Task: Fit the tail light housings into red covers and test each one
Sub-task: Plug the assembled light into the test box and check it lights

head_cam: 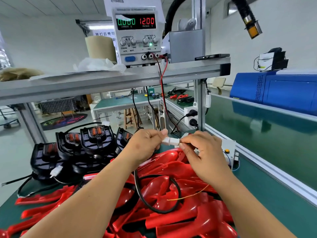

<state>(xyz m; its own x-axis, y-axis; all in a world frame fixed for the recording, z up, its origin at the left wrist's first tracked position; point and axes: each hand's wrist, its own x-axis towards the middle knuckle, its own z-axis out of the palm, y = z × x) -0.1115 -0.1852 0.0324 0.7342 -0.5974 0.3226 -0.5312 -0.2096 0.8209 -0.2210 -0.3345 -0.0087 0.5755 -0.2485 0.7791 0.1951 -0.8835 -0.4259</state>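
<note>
Left hand (pixel 145 145): fingers curled, pinching the white plug (pixel 170 141).
Right hand (pixel 204 152): fingers pinching the plug's other end.
Plug: between both hands, above the red covers (pixel 171 217).
Housings (pixel 96 141): black, stacked left of the hands.

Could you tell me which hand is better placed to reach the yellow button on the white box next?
Right, probably. The right hand pinches the white connector beside the white box, with the yellow button close behind it; the left hand holds the connector's other end and would have to cross over.
</note>
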